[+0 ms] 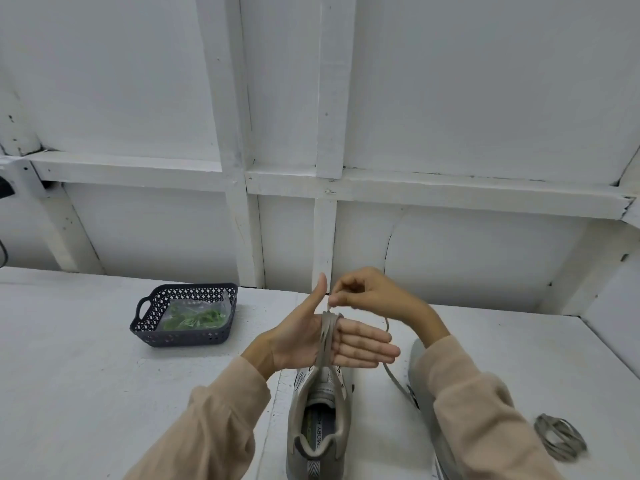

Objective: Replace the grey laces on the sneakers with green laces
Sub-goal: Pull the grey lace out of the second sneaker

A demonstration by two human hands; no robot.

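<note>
My left hand (311,341) is held flat above the table with its fingers straight and thumb up. A grey lace (325,336) is wound several times round those fingers. My right hand (367,296) pinches the lace just above the coil; the free tail hangs down to the right. Below the hands stands a grey sneaker (318,424), heel toward me, its opening showing. A second grey sneaker (420,379) lies to its right, mostly hidden by my right sleeve. A coiled grey lace (559,436) lies on the table at the right.
A dark perforated basket (185,315) stands on the white table (86,358) at the left and holds a clear bag of green laces (195,318). A white panelled wall with ledges rises behind the table.
</note>
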